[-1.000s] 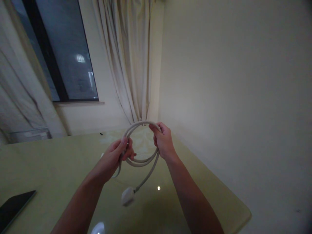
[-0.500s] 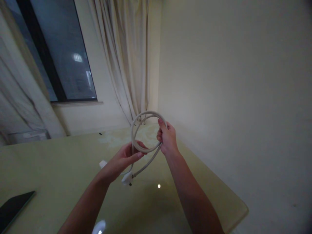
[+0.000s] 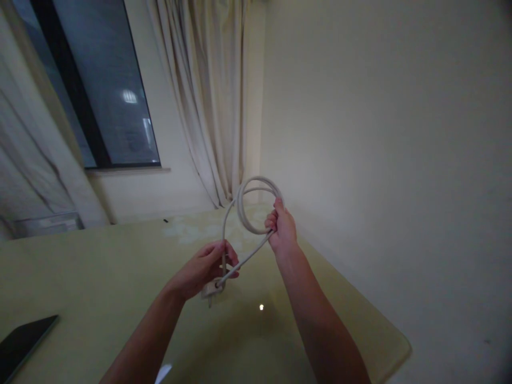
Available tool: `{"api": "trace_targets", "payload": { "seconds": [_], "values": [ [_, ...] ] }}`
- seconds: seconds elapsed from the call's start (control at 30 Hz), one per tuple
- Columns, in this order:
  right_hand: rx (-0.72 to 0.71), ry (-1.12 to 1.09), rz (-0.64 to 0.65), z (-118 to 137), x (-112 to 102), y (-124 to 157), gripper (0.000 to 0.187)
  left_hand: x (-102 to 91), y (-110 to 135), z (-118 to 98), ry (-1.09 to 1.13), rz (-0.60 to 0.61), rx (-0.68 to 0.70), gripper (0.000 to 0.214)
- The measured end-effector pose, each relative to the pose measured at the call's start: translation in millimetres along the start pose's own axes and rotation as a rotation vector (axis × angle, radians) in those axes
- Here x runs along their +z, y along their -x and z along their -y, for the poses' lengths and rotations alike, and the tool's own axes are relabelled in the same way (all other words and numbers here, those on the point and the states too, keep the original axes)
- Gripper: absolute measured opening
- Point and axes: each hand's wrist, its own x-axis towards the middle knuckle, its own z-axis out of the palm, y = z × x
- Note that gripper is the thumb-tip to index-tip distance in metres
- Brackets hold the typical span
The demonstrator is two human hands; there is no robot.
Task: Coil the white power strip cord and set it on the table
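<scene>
A pale power cable (image 3: 241, 210) is looped into a coil above the table. My right hand (image 3: 282, 226) is closed round the right side of the coil, thumb on top. Lower and to the left, my left hand (image 3: 210, 265) pinches a strand of the cable that hangs down from the coil, with its other fingers partly curled behind. A white plug (image 3: 213, 288) with a metal pin hangs just under my left hand, at the end of another strand that runs down from my right hand. The cable's other end is hidden by my left hand.
The hands are over a glossy yellow-green table (image 3: 100, 288), its rounded corner at lower right. A dark flat object (image 3: 26, 341) lies at the left edge. Behind are a beige curtain (image 3: 216, 96), a window (image 3: 108, 80) and a plain wall (image 3: 380, 133) along the right.
The coil and my right hand have shifted slightly right and up. My left hand has left the coil's lower edge, moved down and closed on a hanging strand.
</scene>
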Motion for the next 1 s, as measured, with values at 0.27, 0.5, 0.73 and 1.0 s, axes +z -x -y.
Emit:
{"api": "trace_targets", "payload": {
  "seconds": [0.27, 0.5, 0.73, 1.0],
  "values": [
    [0.197, -0.045, 0.025, 3.9, -3.9, -6.8, 0.048, -25.7, 4.0, 35.1, 0.183, 0.256, -0.069, 0.049],
    [0.017, -0.032, -0.137, -8.4, -3.3, -8.0, 0.06, 45.0, -20.1, 44.8, -0.08, 0.112, 0.132, 0.069],
    [-0.186, 0.012, -0.083, -31.1, 15.1, 23.1, 0.054, 64.4, -19.1, 8.5, 0.011, -0.499, 0.346, 0.058],
    [-0.081, 0.157, 0.087, -90.9, 24.5, 55.7, 0.036, 35.2, -1.3, -36.8, 0.027, -0.701, 0.502, 0.044]
  ]
}}
